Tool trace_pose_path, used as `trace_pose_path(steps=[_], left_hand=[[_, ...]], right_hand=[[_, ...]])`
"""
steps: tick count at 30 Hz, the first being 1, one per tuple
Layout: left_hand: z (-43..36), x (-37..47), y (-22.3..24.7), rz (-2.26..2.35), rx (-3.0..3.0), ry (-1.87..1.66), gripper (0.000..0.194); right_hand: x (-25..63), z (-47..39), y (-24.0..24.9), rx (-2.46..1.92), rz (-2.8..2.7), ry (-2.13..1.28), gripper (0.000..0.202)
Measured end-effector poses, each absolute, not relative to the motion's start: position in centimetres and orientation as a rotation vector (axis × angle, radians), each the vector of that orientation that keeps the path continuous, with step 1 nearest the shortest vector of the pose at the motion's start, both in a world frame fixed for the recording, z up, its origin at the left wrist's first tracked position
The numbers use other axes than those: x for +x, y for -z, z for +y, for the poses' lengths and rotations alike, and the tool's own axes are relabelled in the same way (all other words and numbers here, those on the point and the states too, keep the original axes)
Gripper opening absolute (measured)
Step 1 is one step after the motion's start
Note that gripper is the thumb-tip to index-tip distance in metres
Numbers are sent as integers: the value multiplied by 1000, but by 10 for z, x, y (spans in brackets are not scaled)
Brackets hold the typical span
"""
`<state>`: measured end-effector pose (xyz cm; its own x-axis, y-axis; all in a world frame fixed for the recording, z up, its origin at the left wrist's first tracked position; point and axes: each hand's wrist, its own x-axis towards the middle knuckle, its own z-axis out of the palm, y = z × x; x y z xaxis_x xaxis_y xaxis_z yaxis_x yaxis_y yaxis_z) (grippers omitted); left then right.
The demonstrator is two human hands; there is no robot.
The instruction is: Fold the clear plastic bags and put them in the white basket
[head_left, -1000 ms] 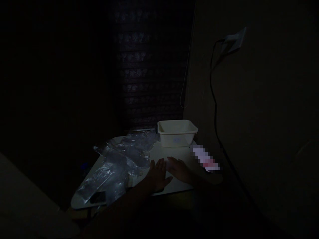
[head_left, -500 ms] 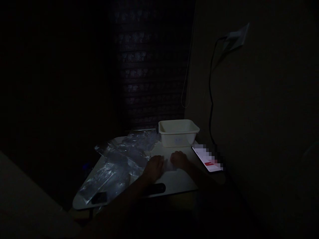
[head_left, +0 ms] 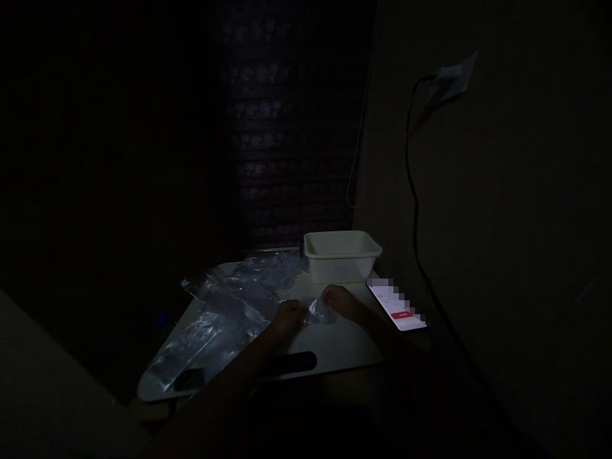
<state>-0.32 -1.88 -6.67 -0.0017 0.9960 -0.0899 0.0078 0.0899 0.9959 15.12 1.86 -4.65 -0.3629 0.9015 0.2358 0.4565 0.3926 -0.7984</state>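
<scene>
So in the head view it's super dark, but you can make out the left hand [head_left: 288,312] and the right hand [head_left: 337,296] out over the middle of the counter [head_left: 342,347], with a small clear plastic bag [head_left: 316,310] between them. Grip looks narrow on both sides, fingers pinched on the bag's left and right edges, though the exact finger placement is too dim for me to swear by. Step in hand, as far as I can judge, is handling that one bag with both hands, maybe stretching or flattening it. Can't tell if there's anything in it. Big heap of clear plastic [head_left: 224,312] sits just left of the left hand, a pale tub [head_left: 339,268] stands behind the hands, and a lit phone [head_left: 394,312] lies off to the right, partly pixelated. I'd say the next move calls for a light pinch on both edges and keeping the film taut, since stuff that thin probably folds or slips easily, plus keeping the left hand clear of that heap so nothing snags
</scene>
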Motion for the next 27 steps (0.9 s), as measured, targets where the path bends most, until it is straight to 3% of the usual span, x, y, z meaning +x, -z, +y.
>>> trace_pose_path(steps=[8, 19, 27], left_hand=[[-22, -2, 56, 1154, 1062, -1258, 18], [-29, 2, 51, 1061, 991, -1280, 22], [-20, -10, 40, 1283, 1275, -1265, 17]], right_hand=[[147, 1, 35, -1201, -1478, -1554, 20], [146, -1, 32, -1223, -1362, -1528, 21], [155, -4, 25, -1190, -1538, -1206, 17]])
